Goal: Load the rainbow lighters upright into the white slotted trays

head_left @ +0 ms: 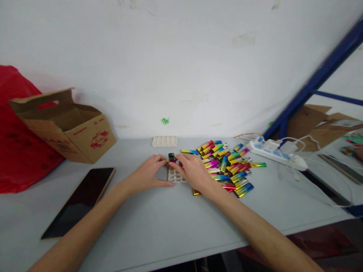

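Note:
A lighter (pixel 171 155) with a black top stands upright over a pale tray (pixel 176 176) with rows of holes. The thumb and fingers of my right hand (pixel 194 172) are closed on its right side. My left hand (pixel 148 174) is at the left of the tray, its fingertips at the lighter and its thumb stretched apart along the tray's near-left corner. Both hands hide much of the tray. Right of my right hand lies a loose pile of shiny, rainbow-coloured lighter casings (pixel 224 163); whether they are whole lighters I cannot tell.
A second holed tray (pixel 165 141) lies against the wall. At left are an open cardboard box (pixel 90 138), a red plastic bag (pixel 19 151) and a dark tablet (pixel 82 200). A white power strip (pixel 276 154) with cables lies at right, beside a blue metal frame (pixel 314 85).

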A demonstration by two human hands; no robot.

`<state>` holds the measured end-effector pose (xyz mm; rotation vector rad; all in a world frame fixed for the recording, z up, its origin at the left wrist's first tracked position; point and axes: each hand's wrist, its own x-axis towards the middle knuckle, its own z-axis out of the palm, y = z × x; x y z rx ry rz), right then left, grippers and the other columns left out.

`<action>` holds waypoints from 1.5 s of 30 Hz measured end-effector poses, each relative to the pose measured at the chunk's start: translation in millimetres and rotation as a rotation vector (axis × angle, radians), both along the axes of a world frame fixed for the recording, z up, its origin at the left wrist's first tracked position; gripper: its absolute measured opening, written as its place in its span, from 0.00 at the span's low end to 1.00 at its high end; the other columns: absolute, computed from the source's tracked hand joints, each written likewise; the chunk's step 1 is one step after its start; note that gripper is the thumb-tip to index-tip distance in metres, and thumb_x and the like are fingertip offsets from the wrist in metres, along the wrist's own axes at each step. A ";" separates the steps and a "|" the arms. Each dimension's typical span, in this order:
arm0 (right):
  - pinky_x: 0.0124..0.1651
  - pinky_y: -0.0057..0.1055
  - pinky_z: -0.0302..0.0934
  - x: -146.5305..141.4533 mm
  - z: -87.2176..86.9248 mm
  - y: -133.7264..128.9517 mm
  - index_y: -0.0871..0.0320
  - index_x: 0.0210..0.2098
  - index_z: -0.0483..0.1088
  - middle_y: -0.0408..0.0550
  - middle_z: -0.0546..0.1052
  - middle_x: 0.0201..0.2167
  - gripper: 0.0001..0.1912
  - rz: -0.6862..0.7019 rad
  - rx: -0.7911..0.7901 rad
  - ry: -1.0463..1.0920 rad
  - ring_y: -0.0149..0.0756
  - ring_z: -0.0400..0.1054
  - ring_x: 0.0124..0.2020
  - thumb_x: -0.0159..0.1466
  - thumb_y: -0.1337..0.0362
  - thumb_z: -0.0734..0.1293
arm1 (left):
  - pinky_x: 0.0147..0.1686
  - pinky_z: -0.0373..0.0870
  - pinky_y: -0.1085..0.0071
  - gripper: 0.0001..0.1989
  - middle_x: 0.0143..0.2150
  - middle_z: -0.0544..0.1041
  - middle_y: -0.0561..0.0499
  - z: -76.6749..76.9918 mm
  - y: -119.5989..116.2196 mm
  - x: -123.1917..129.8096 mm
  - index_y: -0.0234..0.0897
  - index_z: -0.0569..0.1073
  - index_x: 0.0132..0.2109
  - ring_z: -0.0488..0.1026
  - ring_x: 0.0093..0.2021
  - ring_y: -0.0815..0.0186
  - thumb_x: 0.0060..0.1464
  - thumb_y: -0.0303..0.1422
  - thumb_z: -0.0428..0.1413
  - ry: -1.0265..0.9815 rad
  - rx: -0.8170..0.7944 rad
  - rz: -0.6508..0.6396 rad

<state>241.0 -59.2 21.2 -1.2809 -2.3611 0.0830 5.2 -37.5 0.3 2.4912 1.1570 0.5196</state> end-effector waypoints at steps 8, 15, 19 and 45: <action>0.46 0.34 0.66 41.1 22.7 5.1 0.57 0.54 0.80 0.57 0.88 0.45 0.21 -0.199 -0.070 -0.110 0.46 0.84 0.45 0.83 0.48 0.63 | 0.66 0.77 0.49 0.38 0.61 0.80 0.41 -5.7 4.1 -5.8 0.43 0.83 0.56 0.77 0.61 0.44 0.50 0.67 0.69 -0.006 0.026 0.036; 0.52 0.38 0.71 151.6 32.7 31.2 0.54 0.46 0.86 0.51 0.88 0.46 0.05 0.068 -0.273 0.007 0.45 0.82 0.46 0.71 0.65 0.76 | 0.67 0.78 0.46 0.41 0.61 0.80 0.38 -4.4 3.5 -5.1 0.41 0.84 0.54 0.78 0.61 0.42 0.49 0.70 0.68 -0.008 0.017 0.048; 0.50 0.39 0.71 163.0 29.3 34.3 0.51 0.42 0.88 0.49 0.88 0.44 0.05 0.109 -0.353 0.044 0.46 0.81 0.45 0.65 0.63 0.81 | 0.67 0.78 0.46 0.40 0.61 0.80 0.39 -5.2 4.2 -4.9 0.41 0.83 0.54 0.78 0.61 0.42 0.50 0.69 0.68 -0.009 0.023 0.041; 0.51 0.37 0.74 84.6 11.1 27.9 0.55 0.50 0.81 0.47 0.82 0.39 0.27 0.109 -0.479 0.986 0.40 0.78 0.43 0.68 0.38 0.75 | 0.56 0.79 0.53 0.32 0.49 0.81 0.43 6.0 -8.2 8.9 0.42 0.77 0.44 0.80 0.51 0.47 0.48 0.62 0.72 0.007 0.077 0.099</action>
